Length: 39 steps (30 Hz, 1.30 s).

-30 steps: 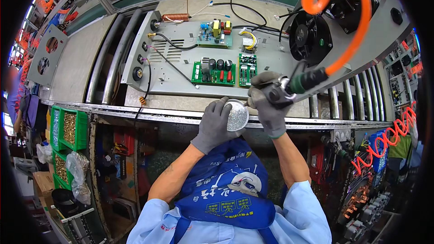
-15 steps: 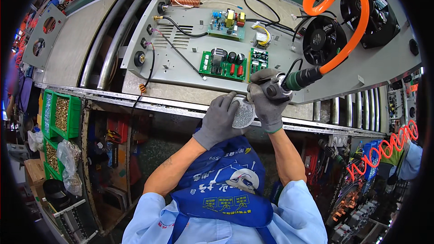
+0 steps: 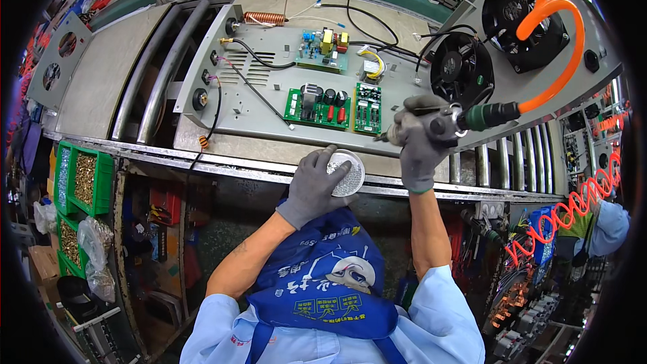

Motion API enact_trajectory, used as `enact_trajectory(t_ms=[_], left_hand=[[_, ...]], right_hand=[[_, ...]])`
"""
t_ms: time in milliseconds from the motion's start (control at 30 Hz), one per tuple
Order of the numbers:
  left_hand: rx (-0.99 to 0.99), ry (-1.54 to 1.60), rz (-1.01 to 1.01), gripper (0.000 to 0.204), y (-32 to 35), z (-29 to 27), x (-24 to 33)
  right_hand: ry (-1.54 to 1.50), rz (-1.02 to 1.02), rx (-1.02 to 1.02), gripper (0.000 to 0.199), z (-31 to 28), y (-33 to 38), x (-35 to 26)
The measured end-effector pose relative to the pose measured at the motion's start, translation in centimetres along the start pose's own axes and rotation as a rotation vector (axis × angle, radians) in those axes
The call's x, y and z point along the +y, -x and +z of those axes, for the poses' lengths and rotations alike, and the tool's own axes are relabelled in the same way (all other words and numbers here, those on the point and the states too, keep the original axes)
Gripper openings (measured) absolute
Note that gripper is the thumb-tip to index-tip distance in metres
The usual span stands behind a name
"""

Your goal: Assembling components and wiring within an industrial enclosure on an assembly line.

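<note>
On steel bench (image 3: 269, 152), grey chassis (image 3: 283, 104)

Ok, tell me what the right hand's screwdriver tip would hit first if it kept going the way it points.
Judging loosely, the pneumatic screwdriver in the right hand points left, toward the small green circuit board on the grey chassis plate. That board looks first in line, though depth is unclear.

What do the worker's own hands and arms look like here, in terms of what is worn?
Both the left hand and the right hand wear grey knit gloves that end at the wrist. The forearms are bare below light blue short sleeves. A dark blue apron with a printed design covers the chest.
</note>
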<state>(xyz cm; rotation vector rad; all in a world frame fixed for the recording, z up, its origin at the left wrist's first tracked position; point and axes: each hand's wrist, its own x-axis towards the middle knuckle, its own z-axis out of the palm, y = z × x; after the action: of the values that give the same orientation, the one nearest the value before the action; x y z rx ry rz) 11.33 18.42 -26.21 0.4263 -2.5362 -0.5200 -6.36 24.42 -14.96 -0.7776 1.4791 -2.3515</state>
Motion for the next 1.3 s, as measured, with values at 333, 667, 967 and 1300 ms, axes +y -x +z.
enact_trajectory(t_ms=[333, 667, 967, 1300], left_hand=[[0.009, -0.047, 0.003, 0.066, -0.4, 0.1, 0.1], [-0.034, -0.074, -0.023, 0.066, -0.7, 0.1, 0.4], [-0.028, -0.085, -0.029, 0.067, -0.7, 0.3, 0.4], [-0.002, -0.094, -0.017, 0.074, -0.5, 0.4, 0.2]], right_hand=[[0.158, -0.221, -0.072, 0.019, -0.2, -2.9, 0.7], [0.162, -0.093, -0.124, 0.023, -0.8, -3.5, 1.3], [0.089, -0.026, -0.094, 0.023, -0.9, -5.3, 3.5], [0.254, -0.253, -0.126, 0.022, -0.3, -3.2, 2.0]])
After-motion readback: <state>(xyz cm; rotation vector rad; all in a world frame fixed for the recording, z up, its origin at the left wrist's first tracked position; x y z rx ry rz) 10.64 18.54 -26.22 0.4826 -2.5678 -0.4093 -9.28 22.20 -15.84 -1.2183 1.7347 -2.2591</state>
